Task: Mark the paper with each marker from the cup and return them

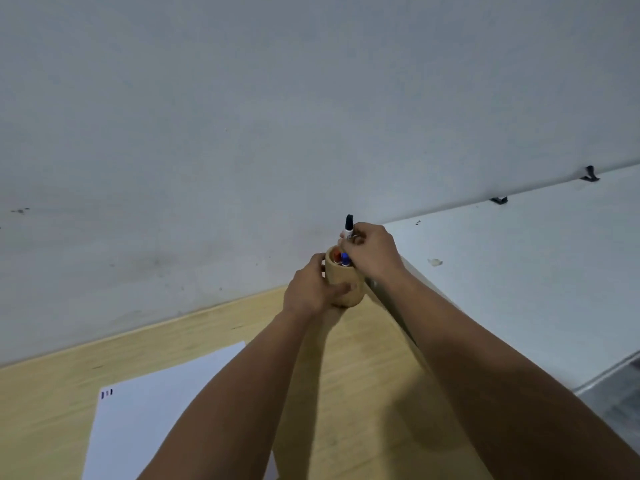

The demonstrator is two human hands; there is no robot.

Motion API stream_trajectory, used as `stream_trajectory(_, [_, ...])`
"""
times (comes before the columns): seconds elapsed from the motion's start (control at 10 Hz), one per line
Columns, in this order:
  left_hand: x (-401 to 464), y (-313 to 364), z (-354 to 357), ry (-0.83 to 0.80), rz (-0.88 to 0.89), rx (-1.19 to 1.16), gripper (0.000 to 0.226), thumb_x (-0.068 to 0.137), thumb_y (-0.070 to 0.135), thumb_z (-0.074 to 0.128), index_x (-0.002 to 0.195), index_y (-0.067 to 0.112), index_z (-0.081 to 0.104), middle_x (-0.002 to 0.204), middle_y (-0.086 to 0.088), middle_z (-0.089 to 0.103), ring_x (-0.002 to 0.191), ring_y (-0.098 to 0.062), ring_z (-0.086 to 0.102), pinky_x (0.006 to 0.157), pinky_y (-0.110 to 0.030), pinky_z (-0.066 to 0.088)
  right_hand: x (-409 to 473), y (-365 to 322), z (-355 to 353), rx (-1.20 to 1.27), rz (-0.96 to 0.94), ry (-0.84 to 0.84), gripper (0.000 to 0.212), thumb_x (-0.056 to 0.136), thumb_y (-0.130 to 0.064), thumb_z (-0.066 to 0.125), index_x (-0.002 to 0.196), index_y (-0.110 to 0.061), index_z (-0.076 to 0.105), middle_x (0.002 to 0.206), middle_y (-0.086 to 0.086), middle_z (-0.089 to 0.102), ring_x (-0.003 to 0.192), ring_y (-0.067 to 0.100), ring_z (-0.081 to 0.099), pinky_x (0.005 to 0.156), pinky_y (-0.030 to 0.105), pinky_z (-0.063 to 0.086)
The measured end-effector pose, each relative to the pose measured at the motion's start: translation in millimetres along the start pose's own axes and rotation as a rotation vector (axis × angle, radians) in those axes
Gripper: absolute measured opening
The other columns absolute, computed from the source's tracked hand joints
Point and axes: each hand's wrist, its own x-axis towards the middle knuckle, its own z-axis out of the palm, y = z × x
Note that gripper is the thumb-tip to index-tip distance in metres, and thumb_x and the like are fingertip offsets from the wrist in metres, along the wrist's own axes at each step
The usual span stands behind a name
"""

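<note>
A wooden table (pixel 363 358) fills the bottom of the frame. White paper (pixel 156 410) lies lower left. The left hand (pixel 308 289) grips the cup (pixel 341 278) near the middle. The right hand (pixel 372 251) pinches a black-capped marker (pixel 348 226) above it.

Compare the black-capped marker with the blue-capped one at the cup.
The black-capped marker is pinched by the right hand and stands well above the cup rim; the blue-capped marker sits low inside the cup, touched by no fingers. The black one shows cap and white barrel; the blue one shows little beyond its cap. Both point cap-up. The left hand grips the cup.
</note>
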Motion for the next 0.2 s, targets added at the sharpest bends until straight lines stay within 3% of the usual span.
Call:
stream_trajectory(0.1, [-9,4,-5,-0.003,0.007,0.017,0.079,0.072,0.046,0.083,0.141,0.03,0.05,0.132,0.003,0.067,0.115,-0.021,0.066,0.094,-0.047,0.056,-10,-4,-1,0.069,0.004,-0.001,0.01,0.096,-0.038,0.074,0.098,-0.028,0.075,0.091,-0.012,0.075,0.088,0.009,0.071,0.086,0.033,0.057])
stream_trajectory(0.2, [-25,9,-9,0.016,0.019,0.04,0.086,0.078,0.042,0.081,0.152,0.025,0.04,0.147,-0.002,0.057,0.131,-0.024,0.057,0.101,-0.043,0.051,-23,-21,-9,0.132,-0.025,0.045,0.027,0.095,-0.036,0.077,0.119,-0.024,0.076,0.109,-0.01,0.076,0.107,0.013,0.072,0.102,0.04,0.058])
